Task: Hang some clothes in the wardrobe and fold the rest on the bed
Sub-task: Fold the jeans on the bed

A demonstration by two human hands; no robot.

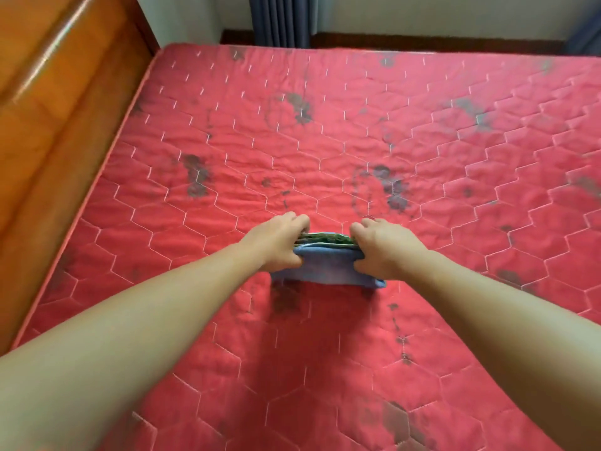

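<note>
Bed, red quilted mattress, fills most of frame. Wooden headboard along left side, blue curtain past far edge. Folded clothes stack mid-bed, blue piece outermost, green layers inside. Left grip and right grip each curled round one end of the stack: thumbs near side, fingers over top.
</note>
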